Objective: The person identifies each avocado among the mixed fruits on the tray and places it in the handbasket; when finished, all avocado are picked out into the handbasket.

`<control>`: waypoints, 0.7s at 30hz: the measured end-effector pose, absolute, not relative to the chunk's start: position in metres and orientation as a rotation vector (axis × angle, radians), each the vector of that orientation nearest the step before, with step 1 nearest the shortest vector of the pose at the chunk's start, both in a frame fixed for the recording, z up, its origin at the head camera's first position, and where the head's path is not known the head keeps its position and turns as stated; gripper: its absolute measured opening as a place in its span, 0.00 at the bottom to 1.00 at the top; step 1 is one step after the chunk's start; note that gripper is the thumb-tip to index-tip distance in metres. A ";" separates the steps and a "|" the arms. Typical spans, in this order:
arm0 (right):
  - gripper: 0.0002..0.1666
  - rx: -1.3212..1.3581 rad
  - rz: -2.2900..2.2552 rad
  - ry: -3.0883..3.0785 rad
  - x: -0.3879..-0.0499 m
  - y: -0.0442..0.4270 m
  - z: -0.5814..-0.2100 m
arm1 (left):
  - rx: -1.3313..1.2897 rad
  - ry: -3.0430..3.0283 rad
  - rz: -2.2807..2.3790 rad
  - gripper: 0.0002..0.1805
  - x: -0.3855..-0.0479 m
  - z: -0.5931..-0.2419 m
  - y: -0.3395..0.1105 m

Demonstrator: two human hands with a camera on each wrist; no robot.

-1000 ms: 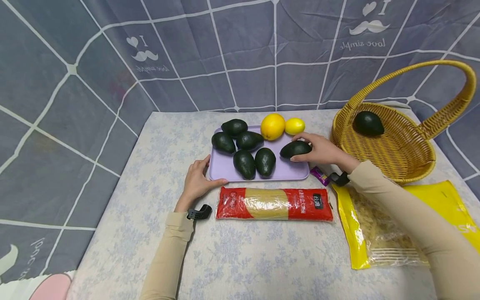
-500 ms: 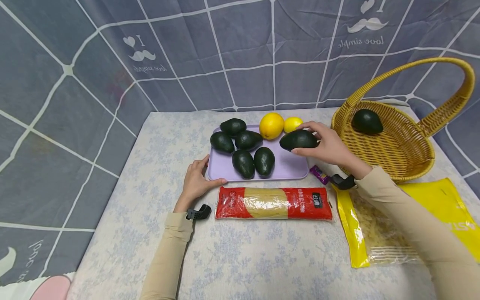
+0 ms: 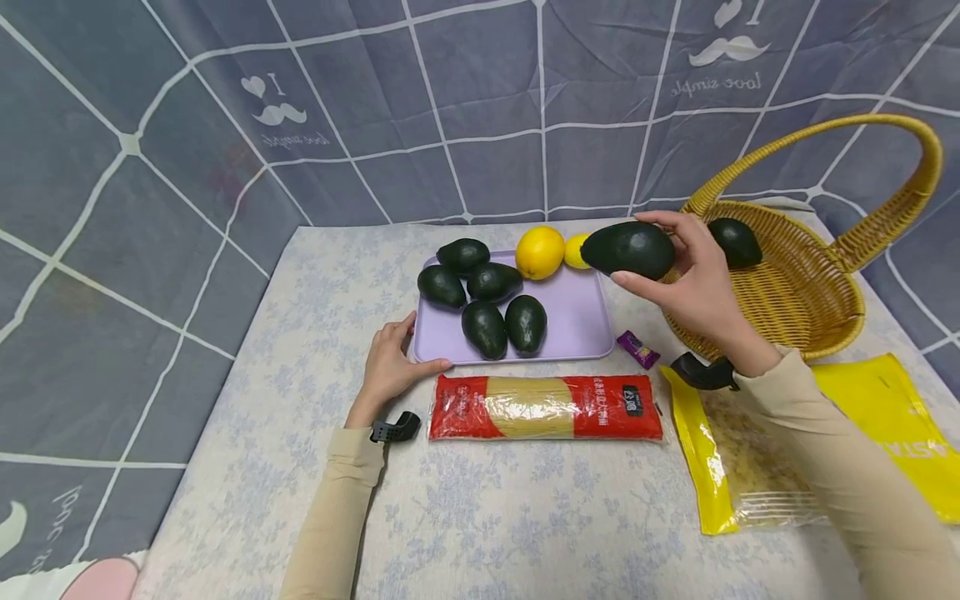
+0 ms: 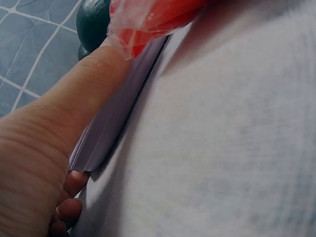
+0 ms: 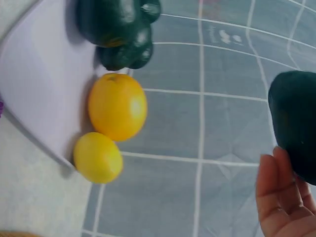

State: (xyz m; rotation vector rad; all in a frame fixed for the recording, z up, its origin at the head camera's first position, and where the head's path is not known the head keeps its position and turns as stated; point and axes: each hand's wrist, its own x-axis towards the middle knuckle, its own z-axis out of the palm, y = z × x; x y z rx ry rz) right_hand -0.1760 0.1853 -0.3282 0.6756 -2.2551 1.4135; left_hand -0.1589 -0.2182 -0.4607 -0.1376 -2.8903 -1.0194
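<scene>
My right hand (image 3: 701, 279) grips a dark green avocado (image 3: 628, 249) in the air, between the tray and the wicker basket (image 3: 783, 312). In the right wrist view the fingers (image 5: 284, 192) press against this avocado (image 5: 296, 123). The held fruit partly covers the lemon (image 3: 576, 252). At the front left corner of the lilac tray (image 3: 581, 325), my left hand (image 3: 390, 360) rests with its thumb along the front edge and its fingers by the left side. Several avocados (image 3: 485, 329) lie on the tray, with an orange (image 3: 539, 252) at its back edge. Another avocado (image 3: 735, 242) sits in the basket.
A red pack of noodles (image 3: 532, 408) lies in front of the tray. Beside it, at the right, is a yellow pasta bag (image 3: 877, 408), partly under the right forearm. A small purple wrapped candy (image 3: 638, 349) lies between tray and basket. The basket's tall handle (image 3: 825, 133) arches upward.
My right hand has lifted the avocado off the tray and carried it up and to the right, toward the basket. The left hand has stayed at the tray corner.
</scene>
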 end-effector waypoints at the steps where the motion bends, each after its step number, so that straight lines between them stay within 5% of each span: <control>1: 0.41 0.674 1.433 -2.219 -0.173 0.187 -0.327 | -0.138 -2.892 -1.021 0.59 -0.159 -0.461 -0.218; 21: 0.41 0.497 1.768 -1.486 -0.149 0.241 -0.309 | -0.182 -2.858 -1.026 0.59 -0.159 -0.460 -0.219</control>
